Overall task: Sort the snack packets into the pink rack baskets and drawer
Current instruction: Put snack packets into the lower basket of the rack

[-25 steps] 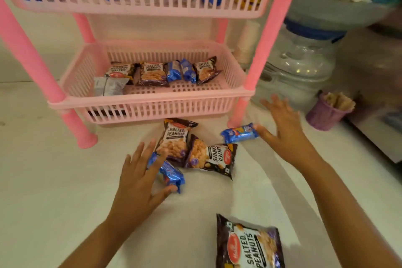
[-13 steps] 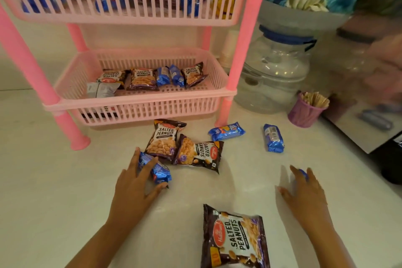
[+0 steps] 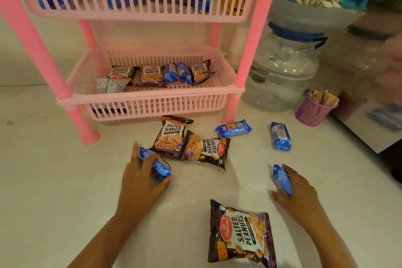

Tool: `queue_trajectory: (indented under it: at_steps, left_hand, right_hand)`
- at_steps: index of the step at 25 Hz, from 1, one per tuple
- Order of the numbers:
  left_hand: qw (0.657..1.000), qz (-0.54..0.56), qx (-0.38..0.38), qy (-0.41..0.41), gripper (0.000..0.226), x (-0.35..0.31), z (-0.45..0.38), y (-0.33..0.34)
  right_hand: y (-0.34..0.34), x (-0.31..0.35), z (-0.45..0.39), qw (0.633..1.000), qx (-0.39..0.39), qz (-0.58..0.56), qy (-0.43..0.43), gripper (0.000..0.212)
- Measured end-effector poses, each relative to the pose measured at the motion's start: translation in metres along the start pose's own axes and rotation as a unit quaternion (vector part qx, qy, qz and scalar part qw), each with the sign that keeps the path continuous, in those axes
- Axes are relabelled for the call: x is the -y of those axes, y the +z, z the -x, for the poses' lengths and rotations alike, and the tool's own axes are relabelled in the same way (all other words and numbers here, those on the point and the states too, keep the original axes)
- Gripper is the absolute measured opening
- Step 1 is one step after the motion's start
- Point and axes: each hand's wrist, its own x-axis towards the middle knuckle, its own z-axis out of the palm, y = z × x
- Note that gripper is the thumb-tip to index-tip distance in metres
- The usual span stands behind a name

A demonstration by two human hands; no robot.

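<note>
Left hand (image 3: 139, 183) curled over a blue biscuit packet (image 3: 159, 166) on the pale worktop (image 3: 54, 191), fingers wrapped across its top, thumb below — gripping it. Right hand (image 3: 298, 193) closed around a second blue packet (image 3: 281, 181), which sticks out past the fingers on the thumb side. Between the forearms, nearest the camera, one large salted peanuts bag (image 3: 240, 233) lying flat. Just beyond the left hand, two more peanut bags (image 3: 171, 137) (image 3: 205, 150), touching and partly overlapped. Farther right, a loose blue packet (image 3: 233, 128) near the rack's front leg and another (image 3: 280, 136) lying apart. Behind them, the pink rack (image 3: 252, 50): lower basket (image 3: 152, 98) holding peanut bags, two blue packets and a silver pouch; upper basket (image 3: 141, 13) filled with blue and yellow packets seen through the slats. To the right, a clear water jar (image 3: 285, 67) and a purple cup of sticks (image 3: 313, 111).
</note>
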Motion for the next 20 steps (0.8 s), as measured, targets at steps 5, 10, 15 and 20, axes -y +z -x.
queue_trajectory:
  at_steps: [5,10,15,20]
  left_hand:
    - [0.995,0.091,-0.012,-0.030,0.063,0.007,-0.001,0.005]
    - [0.987,0.146,-0.033,-0.053,0.064,0.006,0.001,0.002]
    - [0.988,0.151,-0.020,0.020,0.070,-0.007,0.004,-0.018]
    - [0.975,0.148,-0.073,0.152,0.081,-0.034,-0.053,-0.085]
  right_hand:
    - [0.007,-0.001,0.001,0.997,-0.060,0.032,0.042,0.070]
    - [0.000,0.009,-0.001,0.996,-0.046,0.024,0.072,0.069]
    - [-0.014,0.075,-0.002,0.996,-0.077,-0.022,-0.046,0.071]
    - [-0.035,0.176,-0.034,0.959,-0.032,-0.198,-0.198,0.063]
